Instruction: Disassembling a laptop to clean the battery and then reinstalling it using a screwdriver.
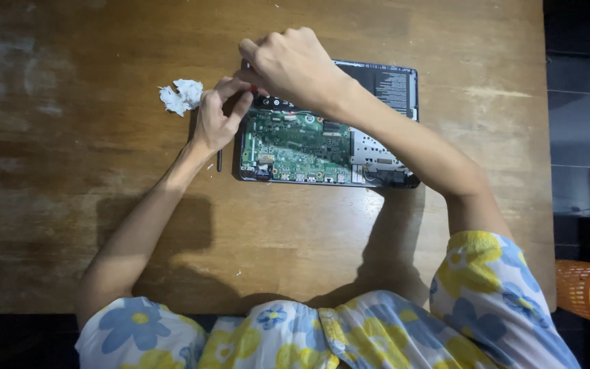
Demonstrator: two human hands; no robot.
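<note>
An opened laptop lies bottom-up on the wooden table, its green circuit board and black battery exposed. My right hand is closed over the laptop's upper left corner, gripping a small tool with a red part barely showing; most of it is hidden. My left hand rests at the laptop's left edge, fingers bent and touching the casing near that tool tip. Both hands almost meet.
A crumpled white tissue lies left of my hands. A thin dark stick-like object lies beside the laptop's left edge. An orange basket holding paper stands on the dark floor at the right.
</note>
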